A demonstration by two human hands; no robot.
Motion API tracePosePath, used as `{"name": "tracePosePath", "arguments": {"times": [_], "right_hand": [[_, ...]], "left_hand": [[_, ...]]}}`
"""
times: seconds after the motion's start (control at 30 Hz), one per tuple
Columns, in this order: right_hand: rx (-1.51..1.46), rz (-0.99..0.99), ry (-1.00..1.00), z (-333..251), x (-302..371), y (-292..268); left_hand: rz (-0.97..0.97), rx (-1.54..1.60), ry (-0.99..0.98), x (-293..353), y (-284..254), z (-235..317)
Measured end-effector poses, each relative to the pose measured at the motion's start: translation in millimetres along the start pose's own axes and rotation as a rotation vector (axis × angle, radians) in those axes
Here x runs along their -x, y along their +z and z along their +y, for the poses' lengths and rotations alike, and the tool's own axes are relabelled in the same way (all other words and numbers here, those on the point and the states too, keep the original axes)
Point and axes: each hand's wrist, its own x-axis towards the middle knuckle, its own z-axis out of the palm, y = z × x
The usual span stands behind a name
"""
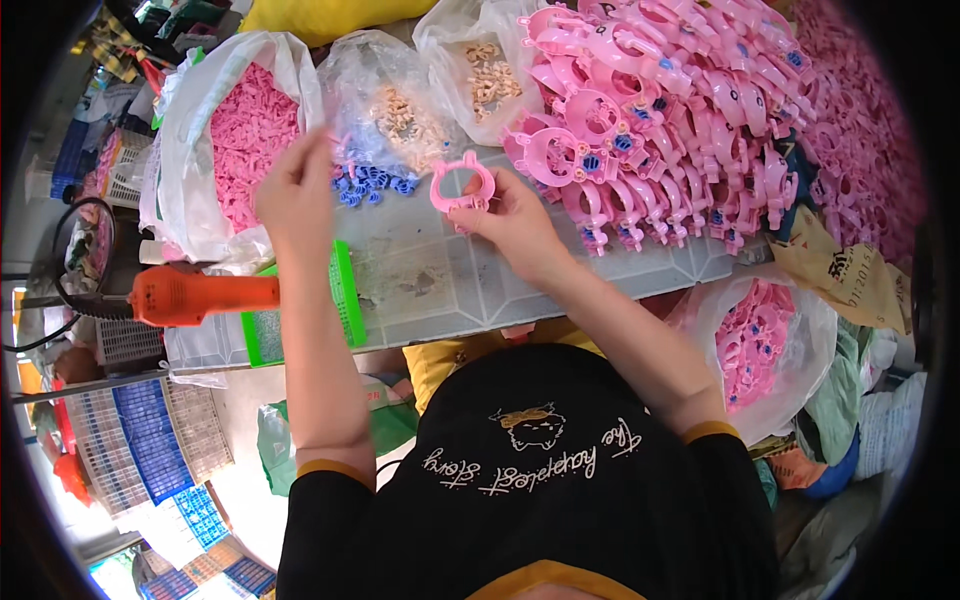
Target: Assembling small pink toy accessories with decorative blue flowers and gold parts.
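My right hand (510,220) grips a pink plastic ring-shaped part (487,187) with small ear-like knobs, held up over the table between thumb and fingers. My left hand (295,190) is raised beside the bag of small pink parts (255,130), its fingers pinched and slightly blurred. A small pink plastic piece (341,150) shows at those fingertips. Between the hands lies a heap of small blue plastic parts (370,184). An orange electric screwdriver (200,295) is beside my left forearm, which covers part of a green-rimmed tray (346,290).
A large pile of pink plastic assemblies (640,120) covers the table's right side. Clear bags with beige parts (408,115) stand at the back. An open bag of pink pieces (755,345) sits below the right edge of the grey table (430,290).
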Motion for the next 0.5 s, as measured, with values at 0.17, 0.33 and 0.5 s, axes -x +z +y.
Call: {"name": "tracePosePath", "arguments": {"times": [0.17,0.33,0.5], "right_hand": [[0.965,0.015,-0.952,-25.0,36.7,-6.5],[1.175,-0.199,-1.279,-48.7,55.8,-24.1],[1.228,-0.234,-1.334,-56.1,67.9,-20.6]], "left_hand": [[-0.298,0.434,-0.122,54.5,8.0,36.2],[-0.521,0.527,-0.094,84.7,10.3,60.6],[-0.508,0.503,0.065,91.7,20.7,58.1]]}}
